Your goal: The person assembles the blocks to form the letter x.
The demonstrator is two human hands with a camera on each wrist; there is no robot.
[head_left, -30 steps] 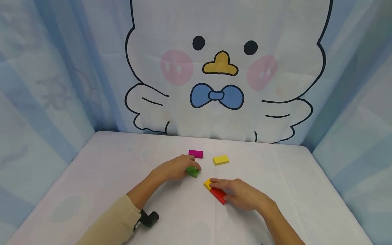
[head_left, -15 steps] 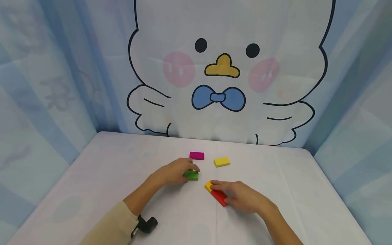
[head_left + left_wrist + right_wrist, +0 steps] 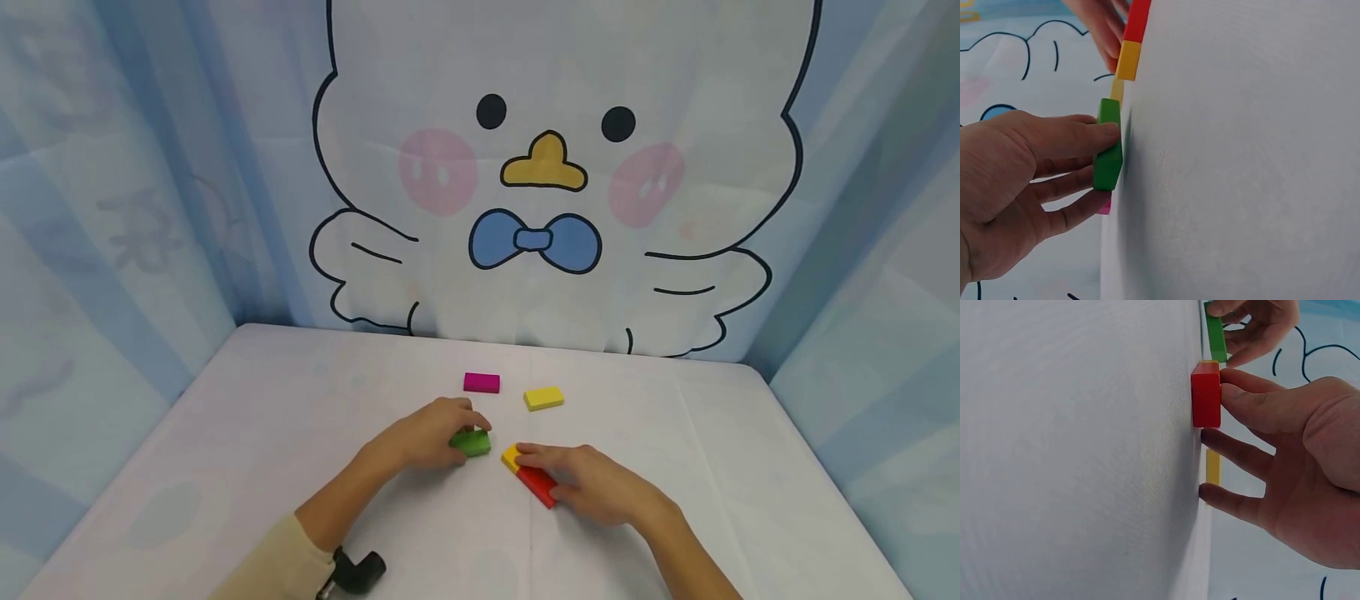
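Note:
My left hand (image 3: 433, 435) pinches a green block (image 3: 1107, 153) between thumb and fingers, just over the white table. To its right, my right hand (image 3: 600, 485) holds a red block (image 3: 536, 486), thumb near its close end. The index finger reaches over a yellow-orange block (image 3: 510, 458) that sits end to end with the red one. In the right wrist view, the red block's end (image 3: 1206, 400) faces the camera, and its yellow-orange neighbour is mostly hidden behind it. The green block is apart from this pair, a short gap to the left.
Farther back on the white table (image 3: 225, 467) lie a magenta block (image 3: 482, 382) and a yellow block (image 3: 543, 398). A curtain (image 3: 540, 308) with a cartoon bird stands behind the table's back edge. A black camera piece (image 3: 358, 573) hangs at the left wrist.
The left hand has drawn the green block slightly toward the person and turned it in the fingers. The right hand stays on the red and yellow-orange blocks; the view has shifted a little.

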